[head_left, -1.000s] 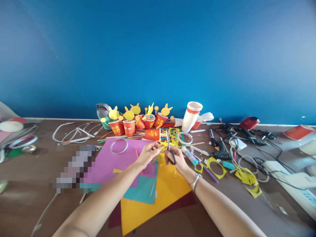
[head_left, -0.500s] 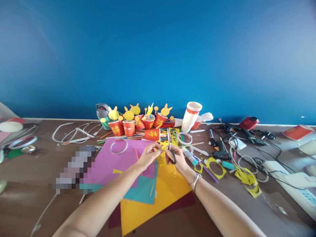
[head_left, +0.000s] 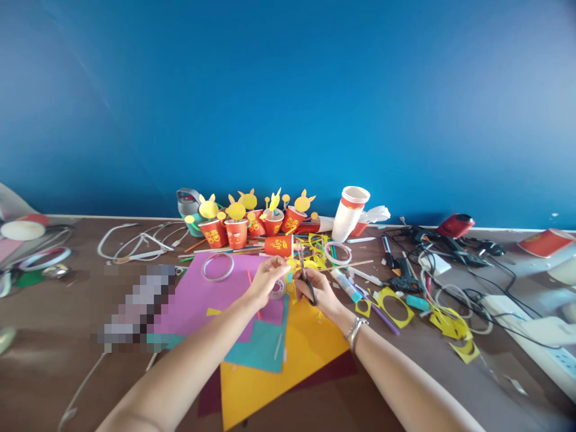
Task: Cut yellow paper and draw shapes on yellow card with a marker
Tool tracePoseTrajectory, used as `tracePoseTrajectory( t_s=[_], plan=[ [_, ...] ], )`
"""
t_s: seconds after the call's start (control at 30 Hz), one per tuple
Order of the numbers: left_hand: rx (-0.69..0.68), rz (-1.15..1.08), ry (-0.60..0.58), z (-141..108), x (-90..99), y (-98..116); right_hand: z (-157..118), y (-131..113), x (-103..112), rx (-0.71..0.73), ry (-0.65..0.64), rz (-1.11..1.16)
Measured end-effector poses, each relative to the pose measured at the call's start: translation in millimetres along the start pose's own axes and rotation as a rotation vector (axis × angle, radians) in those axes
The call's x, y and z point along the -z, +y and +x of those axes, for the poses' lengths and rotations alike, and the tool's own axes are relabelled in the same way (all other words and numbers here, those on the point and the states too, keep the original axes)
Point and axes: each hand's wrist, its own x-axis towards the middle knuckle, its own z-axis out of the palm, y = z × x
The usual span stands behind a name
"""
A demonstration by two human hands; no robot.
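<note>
My left hand [head_left: 269, 278] pinches a small yellow paper piece [head_left: 291, 263] between thumb and fingertips. Facing it, my right hand [head_left: 320, 291] is closed around the handles of black-handled scissors [head_left: 308, 282], whose blades point up and away from me, close to the yellow paper. Under both hands lie sheets of purple paper [head_left: 193, 303], teal paper [head_left: 263, 351] and orange paper [head_left: 256, 393]. A roll of tape [head_left: 278, 289] shows just beside my left hand. Behind the hands a red paper cup [head_left: 278, 246] lies on its side.
Several red cups [head_left: 236, 235] with yellow animal-head cutouts stand along the blue wall. A tall stack of white cups [head_left: 350, 215] rises to their right. Yellow scraps [head_left: 396, 305], a glue stick [head_left: 346, 285], a black glue gun [head_left: 402, 279], cables and a power strip [head_left: 517, 318] crowd the right side.
The scissors have tilted leftward and moved slightly left and down with my right hand. My left hand has turned a little, and the tape roll beside it now shows.
</note>
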Motion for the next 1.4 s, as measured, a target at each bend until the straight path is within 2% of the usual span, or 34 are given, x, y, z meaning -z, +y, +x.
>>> tracePoseTrajectory(
  t_s=[0.17,0.37,0.7,1.4],
  plan=[
    [0.044,-0.081,0.041,-2,-4.1,3,-3,-7,-5,-0.020,-0.076,-0.051],
    [0.087,-0.120,0.035,-5,-7.8,6,-3,-9,-6,-0.012,-0.077,-0.063],
    [0.126,-0.158,0.019,-8,-10.3,5,-2,1,-2,0.018,-0.091,-0.065],
    [0.127,-0.155,0.042,-9,-11.6,4,-2,0,-3,0.040,-0.080,-0.081]
  ],
)
